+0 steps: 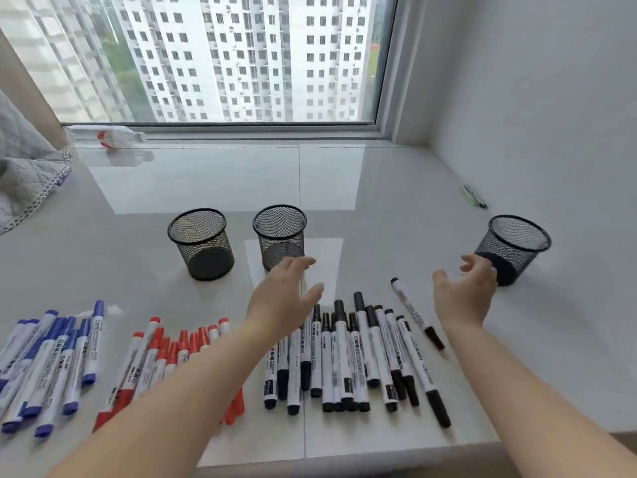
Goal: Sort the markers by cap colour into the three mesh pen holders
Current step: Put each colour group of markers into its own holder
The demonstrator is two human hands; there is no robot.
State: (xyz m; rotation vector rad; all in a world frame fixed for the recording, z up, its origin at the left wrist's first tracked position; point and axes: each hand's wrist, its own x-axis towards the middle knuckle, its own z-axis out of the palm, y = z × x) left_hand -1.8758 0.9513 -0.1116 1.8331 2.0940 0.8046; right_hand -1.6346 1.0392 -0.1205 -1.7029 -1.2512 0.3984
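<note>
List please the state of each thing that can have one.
Left holder: upright, empty.
Middle holder: upright, empty.
Right holder: tilted, empty.
Blue markers: capped, lying.
Red markers: capped, lying.
Black markers: capped, lying.
Left hand: open, empty.
Right hand: open, empty.
Bottle: lying.

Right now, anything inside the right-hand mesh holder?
No markers show in the right holder: through the mesh only its dark base is visible. The right hand covers its lower left edge, so that corner is unseen.

Your bare counter [362, 181] lies open behind three mesh holders [280, 236]. Marker rows [344, 357] block your near edge.
</note>
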